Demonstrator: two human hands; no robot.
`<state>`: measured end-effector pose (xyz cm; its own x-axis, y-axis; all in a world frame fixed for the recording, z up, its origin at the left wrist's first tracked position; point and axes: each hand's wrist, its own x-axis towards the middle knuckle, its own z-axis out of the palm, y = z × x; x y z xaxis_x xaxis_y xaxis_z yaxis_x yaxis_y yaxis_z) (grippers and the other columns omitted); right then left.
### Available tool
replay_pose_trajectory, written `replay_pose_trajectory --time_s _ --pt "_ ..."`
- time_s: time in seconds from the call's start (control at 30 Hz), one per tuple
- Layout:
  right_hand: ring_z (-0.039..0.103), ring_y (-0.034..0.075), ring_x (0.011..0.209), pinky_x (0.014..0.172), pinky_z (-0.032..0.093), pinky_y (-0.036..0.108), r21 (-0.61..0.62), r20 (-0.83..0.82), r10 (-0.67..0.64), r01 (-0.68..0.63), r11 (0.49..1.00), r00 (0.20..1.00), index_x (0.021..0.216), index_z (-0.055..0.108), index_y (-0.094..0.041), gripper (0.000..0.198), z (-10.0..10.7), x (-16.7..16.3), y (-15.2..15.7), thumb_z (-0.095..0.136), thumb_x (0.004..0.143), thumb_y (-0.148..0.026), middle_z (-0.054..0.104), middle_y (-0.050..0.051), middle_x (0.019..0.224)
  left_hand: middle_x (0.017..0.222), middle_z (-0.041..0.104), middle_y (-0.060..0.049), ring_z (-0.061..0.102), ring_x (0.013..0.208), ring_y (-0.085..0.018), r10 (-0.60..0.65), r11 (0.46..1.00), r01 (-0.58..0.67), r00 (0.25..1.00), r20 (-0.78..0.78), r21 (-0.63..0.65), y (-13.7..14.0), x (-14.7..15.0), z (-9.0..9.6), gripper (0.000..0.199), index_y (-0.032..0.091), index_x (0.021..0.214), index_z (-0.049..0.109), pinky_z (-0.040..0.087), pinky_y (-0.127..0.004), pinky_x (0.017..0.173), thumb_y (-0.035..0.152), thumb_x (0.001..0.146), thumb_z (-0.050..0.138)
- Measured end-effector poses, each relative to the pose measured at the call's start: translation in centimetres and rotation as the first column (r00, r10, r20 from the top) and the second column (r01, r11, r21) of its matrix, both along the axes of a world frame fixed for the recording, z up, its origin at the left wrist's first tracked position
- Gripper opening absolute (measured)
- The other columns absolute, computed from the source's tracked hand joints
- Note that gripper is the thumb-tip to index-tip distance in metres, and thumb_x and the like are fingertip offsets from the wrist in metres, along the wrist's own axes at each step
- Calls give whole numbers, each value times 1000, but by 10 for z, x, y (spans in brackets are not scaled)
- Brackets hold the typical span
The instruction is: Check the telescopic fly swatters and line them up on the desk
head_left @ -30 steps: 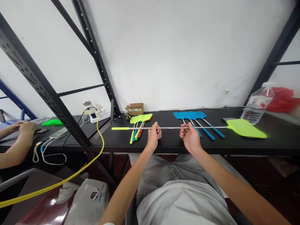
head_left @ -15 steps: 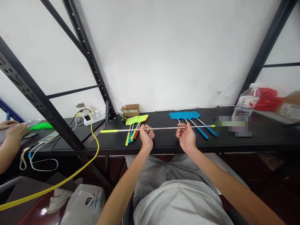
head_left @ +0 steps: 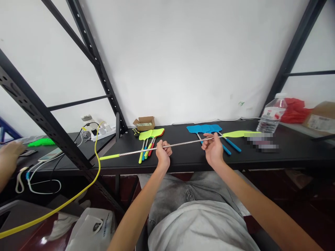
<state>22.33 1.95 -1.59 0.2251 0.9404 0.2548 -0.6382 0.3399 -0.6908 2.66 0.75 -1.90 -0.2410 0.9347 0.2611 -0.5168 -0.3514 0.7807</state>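
A long fly swatter [head_left: 183, 143] with a thin metal shaft stretches across in front of me above the black table. Its yellow-green grip points left and its flat yellow-green head points right. My left hand [head_left: 163, 155] is closed around the shaft left of the middle. Nearer the head, my right hand [head_left: 213, 148] pinches the same shaft. Behind my left hand lies a group of yellow-green fly swatters [head_left: 151, 134], with blue and red grips among them. Several blue fly swatters [head_left: 204, 129] lie fanned out behind my right hand.
A small open cardboard box [head_left: 144, 123] stands at the wall. To the right are a plastic bottle [head_left: 270, 115], a red bag [head_left: 297, 109] and a carton [head_left: 321, 116]. A yellow cable [head_left: 97, 150] hangs before the rack post at left. Another person's hand [head_left: 12, 153] is at the far left.
The held fly swatter has tilted, its grip end lower at left and its head higher at right. Its head has turned to show more. My right hand has moved slightly right along with it.
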Motion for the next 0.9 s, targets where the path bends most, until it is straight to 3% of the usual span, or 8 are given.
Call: replay_pose_trajectory --time_s 0.3,0.57,0.73,0.9 --pt "38 9 44 42 30 25 0 10 -96 96 995 995 75 63 -20 44 11 17 5 61 79 -63 40 -5 52 48 15 8 12 41 -5 -86 994 98 974 -211 44 0 3 -7 51 21 53 23 10 -21 42 52 87 44" --pt "39 9 42 41 31 24 0 31 -124 124 992 992 72 58 -20 50 5 7 3 54 81 -70 40 -6 49 46 16 8 14 40 -5 -144 987 155 969 -202 37 3 4 -10 52 21 52 25 12 -21 42 53 87 47" --pt "39 9 41 40 30 24 -15 53 -56 57 998 997 71 60 -20 47 -3 -16 -9 56 82 -65 44 -4 49 45 16 7 14 40 -6 -163 980 187 953 -255 72 0 5 -9 52 22 52 25 10 -22 42 53 88 45" --pt "40 10 40 41 30 25 -1 176 100 -101 995 979 81 64 -20 48 -12 -41 -28 51 86 -66 50 -2 50 44 18 7 14 39 -5 -183 977 206 940 -288 52 -2 7 -7 53 21 51 26 7 -22 43 54 87 46"
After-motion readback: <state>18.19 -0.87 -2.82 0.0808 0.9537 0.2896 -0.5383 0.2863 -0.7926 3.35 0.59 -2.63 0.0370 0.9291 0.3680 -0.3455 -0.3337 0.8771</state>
